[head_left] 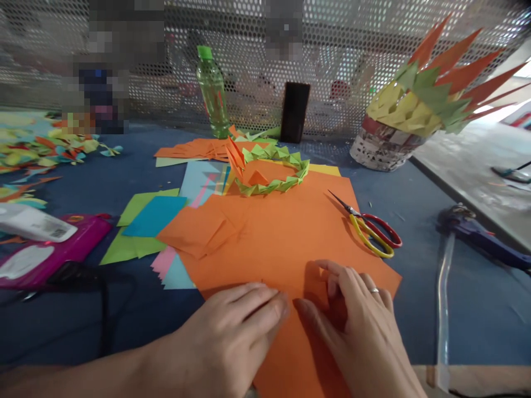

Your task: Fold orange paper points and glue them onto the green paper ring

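Observation:
Orange paper [298, 232] lies in front of me and reaches down between my hands. My left hand [240, 326] is closed, its fingers together on the paper along the near left edge; its thumb tip is hidden. Over the right part of the paper my right hand [352, 309] is curved, thumb and fingers apart, a ring on one finger, with nothing seen in it. Scissors [369, 226] with red and yellow handles rest on the paper's right side. A ring of folded green paper pieces [274, 171], with orange points at its left, sits on the far part.
Blue and green paper [155, 215] lies at left, near a magenta device [78, 243]. A green-capped bottle [213, 94] and phone [295, 112] stand by the perforated panel. At right are a folded-paper basket [398, 121] and a glue gun [485, 237] with a clear stick.

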Demonstrator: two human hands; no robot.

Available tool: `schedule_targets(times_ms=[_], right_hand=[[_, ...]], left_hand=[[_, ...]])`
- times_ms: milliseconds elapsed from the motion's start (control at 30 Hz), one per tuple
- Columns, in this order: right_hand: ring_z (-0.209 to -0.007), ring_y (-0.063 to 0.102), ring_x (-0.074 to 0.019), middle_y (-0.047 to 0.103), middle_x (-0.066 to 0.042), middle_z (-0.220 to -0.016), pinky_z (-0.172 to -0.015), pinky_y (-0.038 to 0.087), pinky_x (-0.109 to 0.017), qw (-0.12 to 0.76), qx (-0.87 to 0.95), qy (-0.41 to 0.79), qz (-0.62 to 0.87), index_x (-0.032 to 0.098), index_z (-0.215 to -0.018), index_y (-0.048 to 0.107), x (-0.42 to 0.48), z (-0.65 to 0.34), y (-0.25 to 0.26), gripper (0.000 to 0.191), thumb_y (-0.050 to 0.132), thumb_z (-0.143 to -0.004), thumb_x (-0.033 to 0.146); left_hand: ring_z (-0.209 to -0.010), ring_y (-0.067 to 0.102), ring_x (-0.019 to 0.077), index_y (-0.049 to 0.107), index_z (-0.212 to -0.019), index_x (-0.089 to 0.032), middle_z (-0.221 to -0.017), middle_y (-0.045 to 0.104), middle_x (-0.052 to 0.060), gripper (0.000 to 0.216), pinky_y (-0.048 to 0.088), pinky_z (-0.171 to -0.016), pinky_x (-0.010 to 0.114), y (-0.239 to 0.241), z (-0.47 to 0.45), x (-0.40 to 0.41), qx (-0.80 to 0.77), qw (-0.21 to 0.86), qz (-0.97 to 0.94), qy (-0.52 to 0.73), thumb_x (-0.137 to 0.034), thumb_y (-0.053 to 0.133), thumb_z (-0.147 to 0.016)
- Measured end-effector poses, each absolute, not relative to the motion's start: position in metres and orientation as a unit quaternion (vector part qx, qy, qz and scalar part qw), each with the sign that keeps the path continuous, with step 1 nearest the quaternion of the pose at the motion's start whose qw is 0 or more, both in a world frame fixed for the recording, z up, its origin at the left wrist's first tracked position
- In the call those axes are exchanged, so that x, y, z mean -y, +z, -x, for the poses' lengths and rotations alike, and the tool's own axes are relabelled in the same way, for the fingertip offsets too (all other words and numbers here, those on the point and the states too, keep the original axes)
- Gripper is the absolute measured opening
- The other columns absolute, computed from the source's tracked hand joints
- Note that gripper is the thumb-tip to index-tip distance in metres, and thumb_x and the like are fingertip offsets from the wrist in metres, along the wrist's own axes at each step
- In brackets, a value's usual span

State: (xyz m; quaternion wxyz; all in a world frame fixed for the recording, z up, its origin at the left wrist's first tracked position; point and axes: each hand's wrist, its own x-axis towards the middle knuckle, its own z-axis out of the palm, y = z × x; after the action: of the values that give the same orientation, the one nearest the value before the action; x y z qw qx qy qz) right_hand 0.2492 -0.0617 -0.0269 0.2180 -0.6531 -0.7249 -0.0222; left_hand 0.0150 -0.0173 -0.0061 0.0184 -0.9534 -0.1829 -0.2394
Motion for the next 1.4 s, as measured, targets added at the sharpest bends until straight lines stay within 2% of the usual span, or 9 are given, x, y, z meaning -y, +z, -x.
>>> schedule_targets(times_ms=[133, 400, 500, 600, 667, 900, 1033, 1267, 1400], right_hand=[[-0.084, 0.067, -0.0230, 0.068, -0.003, -0.092, -0.069, 0.043, -0.033, 0.212, 0.725, 0.004, 0.655, 0.027, -0.125, 0.053, 0.066, -0.260, -0.028, 0.039, 0.061, -0.094, 0.050], [-0.084, 0.065, -0.0192, 0.066, -0.002, -0.094, -0.072, 0.043, -0.032, 0.229, 0.724, 0.042, 0.649, 0.028, -0.128, 0.051, 0.074, -0.270, -0.030, 0.030, 0.050, -0.098, 0.029], [-0.086, 0.065, -0.0213, 0.067, -0.002, -0.096, -0.072, 0.042, -0.033, 0.227, 0.718, 0.024, 0.657, 0.028, -0.130, 0.049, 0.072, -0.258, -0.027, 0.034, 0.054, -0.098, 0.037], [-0.092, 0.065, -0.0282, 0.068, -0.007, -0.104, -0.076, 0.042, -0.039, 0.224, 0.700, -0.019, 0.677, 0.026, -0.133, 0.048, 0.069, -0.235, -0.025, 0.052, 0.063, -0.091, 0.053], [-0.098, 0.064, -0.0319, 0.067, -0.010, -0.109, -0.079, 0.042, -0.044, 0.221, 0.683, -0.036, 0.695, 0.024, -0.136, 0.046, 0.066, -0.221, -0.025, 0.057, 0.064, -0.090, 0.054], [-0.097, 0.063, -0.0304, 0.066, -0.007, -0.108, -0.079, 0.041, -0.043, 0.216, 0.683, -0.006, 0.697, 0.027, -0.137, 0.044, 0.069, -0.234, -0.029, 0.053, 0.060, -0.094, 0.053], [-0.100, 0.063, -0.0275, 0.066, -0.006, -0.109, -0.080, 0.042, -0.041, 0.224, 0.685, 0.036, 0.692, 0.030, -0.136, 0.045, 0.076, -0.257, -0.031, 0.043, 0.055, -0.098, 0.046], [-0.113, 0.058, -0.0271, 0.062, -0.007, -0.128, -0.087, 0.041, -0.042, 0.289, 0.689, 0.029, 0.664, 0.030, -0.135, 0.047, 0.075, -0.242, -0.023, 0.036, 0.051, -0.099, 0.031], [-0.121, 0.053, -0.0260, 0.064, -0.004, -0.130, -0.099, 0.034, -0.046, 0.271, 0.746, 0.061, 0.605, 0.030, -0.129, 0.055, 0.068, -0.217, -0.013, 0.035, 0.048, -0.098, 0.017]], left_hand=[[-0.118, 0.066, 0.0207, 0.075, -0.115, -0.011, -0.127, 0.073, 0.006, 0.042, 0.048, -0.113, 0.032, -0.006, -0.008, 0.018, 0.187, 0.012, 0.954, -0.235, -0.004, 0.041, -0.092], [-0.119, 0.067, 0.0220, 0.074, -0.116, -0.010, -0.127, 0.074, 0.006, 0.041, 0.046, -0.116, 0.036, -0.007, 0.003, 0.020, 0.187, 0.040, 0.954, -0.230, -0.004, 0.044, -0.089], [-0.118, 0.067, 0.0219, 0.073, -0.116, -0.009, -0.125, 0.075, 0.006, 0.040, 0.047, -0.116, 0.036, -0.010, 0.002, 0.021, 0.191, 0.033, 0.953, -0.234, -0.005, 0.045, -0.089], [-0.119, 0.066, 0.0222, 0.073, -0.117, -0.009, -0.124, 0.075, 0.009, 0.039, 0.047, -0.116, 0.036, -0.011, 0.000, 0.022, 0.195, 0.028, 0.952, -0.234, -0.006, 0.045, -0.090], [-0.120, 0.066, 0.0222, 0.072, -0.119, -0.008, -0.124, 0.074, 0.011, 0.040, 0.047, -0.117, 0.036, -0.011, 0.000, 0.022, 0.197, 0.023, 0.951, -0.236, -0.007, 0.045, -0.090], [-0.129, 0.062, 0.0229, 0.068, -0.127, -0.008, -0.132, 0.070, 0.013, 0.047, 0.047, -0.119, 0.040, -0.016, 0.016, 0.020, 0.194, 0.017, 0.955, -0.222, -0.004, 0.046, -0.086], [-0.133, 0.059, 0.0220, 0.065, -0.131, -0.008, -0.137, 0.067, 0.013, 0.049, 0.046, -0.119, 0.039, -0.018, 0.023, 0.021, 0.202, 0.013, 0.956, -0.213, -0.005, 0.045, -0.086], [-0.120, 0.068, 0.0227, 0.068, -0.123, -0.008, -0.127, 0.073, 0.012, 0.042, 0.054, -0.109, 0.041, -0.010, 0.016, 0.018, 0.192, 0.015, 0.951, -0.242, -0.002, 0.042, -0.090], [-0.112, 0.071, 0.0196, 0.073, -0.111, -0.011, -0.118, 0.076, 0.011, 0.036, 0.058, -0.101, 0.035, -0.001, 0.016, 0.011, 0.188, -0.022, 0.948, -0.255, -0.003, 0.042, -0.095]])
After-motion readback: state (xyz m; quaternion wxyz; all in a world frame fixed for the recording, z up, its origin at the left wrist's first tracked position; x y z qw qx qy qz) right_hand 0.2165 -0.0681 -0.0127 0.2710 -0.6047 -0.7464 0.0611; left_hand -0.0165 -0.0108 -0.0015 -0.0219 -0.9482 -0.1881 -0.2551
